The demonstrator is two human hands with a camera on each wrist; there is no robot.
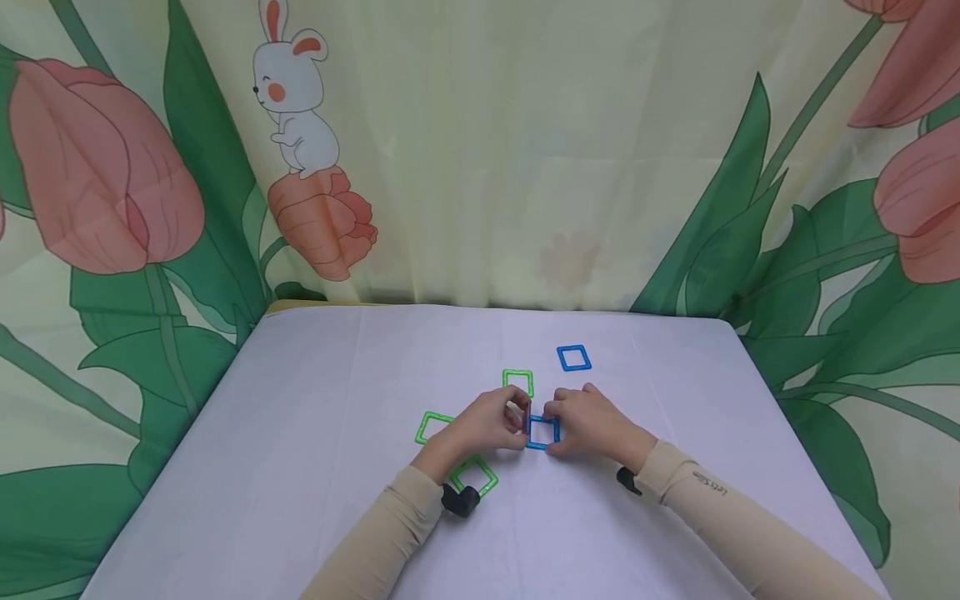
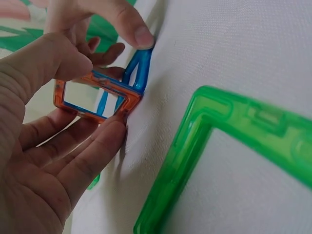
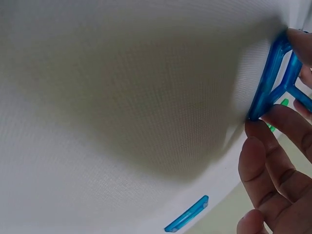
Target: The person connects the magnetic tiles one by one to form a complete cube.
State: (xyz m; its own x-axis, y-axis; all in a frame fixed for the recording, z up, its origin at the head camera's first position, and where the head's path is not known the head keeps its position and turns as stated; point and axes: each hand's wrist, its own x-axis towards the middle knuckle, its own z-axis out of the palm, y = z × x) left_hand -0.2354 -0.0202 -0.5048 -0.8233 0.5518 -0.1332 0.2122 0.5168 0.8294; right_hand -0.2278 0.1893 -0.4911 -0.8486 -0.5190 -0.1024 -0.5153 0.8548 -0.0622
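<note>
My left hand [image 1: 491, 418] holds an orange square magnetic tile [image 2: 129, 103] on edge, thumb on top and fingers below. In the head view this tile is a thin upright sliver. It stands at the left side of a blue square magnetic tile [image 1: 537, 446] lying on the white cloth. Blue edging shows along the orange frame in the left wrist view; whether that is a separate tile I cannot tell. My right hand [image 1: 596, 422] pinches the blue tile at its right side, thumb and fingers at the corners.
Green tiles lie around the left hand: one behind it [image 1: 517, 372], one to its left [image 1: 422, 427] and a green tile [image 1: 488, 469] by the left wrist. Another blue tile [image 1: 573, 347] lies farther back. A patterned curtain [image 1: 480, 167] hangs behind the table.
</note>
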